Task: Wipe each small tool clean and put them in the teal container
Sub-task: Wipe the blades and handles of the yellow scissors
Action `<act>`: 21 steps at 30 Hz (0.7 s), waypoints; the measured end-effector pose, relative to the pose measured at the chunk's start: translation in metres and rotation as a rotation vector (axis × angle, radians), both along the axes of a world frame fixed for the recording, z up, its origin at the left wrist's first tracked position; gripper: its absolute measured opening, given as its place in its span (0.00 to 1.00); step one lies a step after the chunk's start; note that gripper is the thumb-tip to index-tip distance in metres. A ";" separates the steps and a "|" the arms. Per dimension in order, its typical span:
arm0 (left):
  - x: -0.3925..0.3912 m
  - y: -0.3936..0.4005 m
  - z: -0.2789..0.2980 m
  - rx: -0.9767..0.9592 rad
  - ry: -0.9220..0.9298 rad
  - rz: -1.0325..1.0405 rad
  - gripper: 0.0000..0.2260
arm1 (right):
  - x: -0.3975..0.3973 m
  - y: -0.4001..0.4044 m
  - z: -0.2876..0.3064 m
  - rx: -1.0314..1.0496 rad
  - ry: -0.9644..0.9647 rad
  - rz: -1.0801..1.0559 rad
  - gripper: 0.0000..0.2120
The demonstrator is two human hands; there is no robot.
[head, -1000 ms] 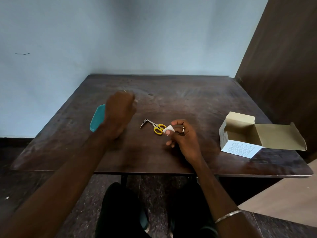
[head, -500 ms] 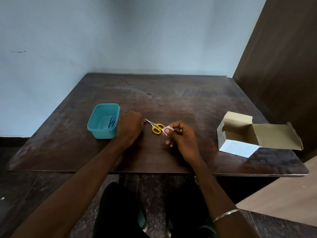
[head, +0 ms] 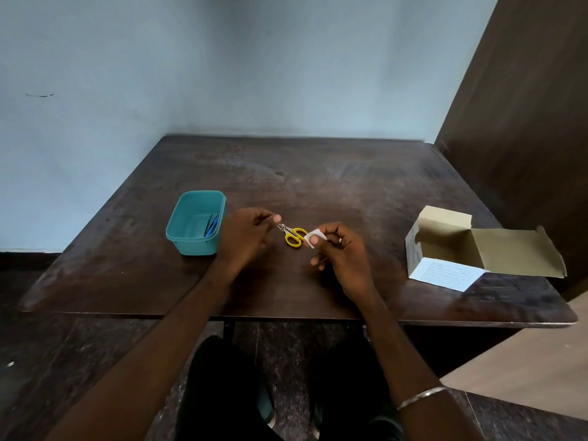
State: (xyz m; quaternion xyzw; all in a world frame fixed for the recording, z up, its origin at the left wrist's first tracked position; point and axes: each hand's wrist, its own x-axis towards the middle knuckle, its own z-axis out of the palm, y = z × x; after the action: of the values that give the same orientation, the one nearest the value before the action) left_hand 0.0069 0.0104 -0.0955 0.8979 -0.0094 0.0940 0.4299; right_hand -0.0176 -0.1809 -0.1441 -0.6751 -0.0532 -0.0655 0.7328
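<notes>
Small yellow-handled scissors [head: 294,235] lie at the middle of the dark wooden table [head: 318,192]. My left hand [head: 246,237] pinches their metal blade tips with thumb and fingers. My right hand [head: 339,253] sits just right of the yellow handles and pinches a small white wipe [head: 313,237] between thumb and forefinger. The teal container [head: 195,222] stands to the left of my left hand, with blue-handled tools [head: 211,225] lying inside against its right wall.
An open cardboard box [head: 458,249] with its flap folded out and a white printed label lies at the table's right side. A pale wall runs behind the table and a dark wooden panel rises on the right. My legs show below the near edge.
My left hand came back from over the teal container toward the scissors and now pinches their blade tips. My right hand has stayed in place with the wipe.
</notes>
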 end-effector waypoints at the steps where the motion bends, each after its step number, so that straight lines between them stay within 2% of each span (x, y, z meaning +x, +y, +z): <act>1: -0.001 -0.001 -0.003 -0.053 0.008 0.017 0.05 | 0.000 0.000 0.000 -0.003 -0.004 0.002 0.03; 6: -0.011 -0.002 -0.022 -0.533 0.126 0.036 0.07 | -0.002 0.000 0.002 -0.036 -0.017 0.000 0.04; 10: -0.021 -0.008 -0.031 -0.749 0.144 0.010 0.17 | -0.003 0.001 0.004 -0.073 -0.017 0.017 0.03; 12: -0.023 -0.010 -0.033 -0.814 0.160 0.001 0.19 | -0.002 0.001 0.002 -0.092 -0.017 0.031 0.04; 14: -0.025 -0.010 -0.034 -0.846 0.165 -0.029 0.15 | -0.001 0.002 0.000 -0.093 -0.015 0.054 0.04; 16: -0.027 -0.010 -0.033 -0.851 0.168 -0.097 0.13 | -0.001 0.002 -0.001 -0.094 -0.012 0.073 0.03; 21: -0.029 -0.015 -0.038 -0.839 0.204 -0.209 0.16 | 0.000 0.002 -0.001 -0.108 -0.037 0.102 0.01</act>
State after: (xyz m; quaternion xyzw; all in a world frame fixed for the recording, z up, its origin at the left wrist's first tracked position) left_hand -0.0222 -0.0051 -0.1332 0.6448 -0.0185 -0.0432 0.7629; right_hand -0.0179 -0.1789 -0.1448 -0.7089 -0.1048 -0.0375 0.6965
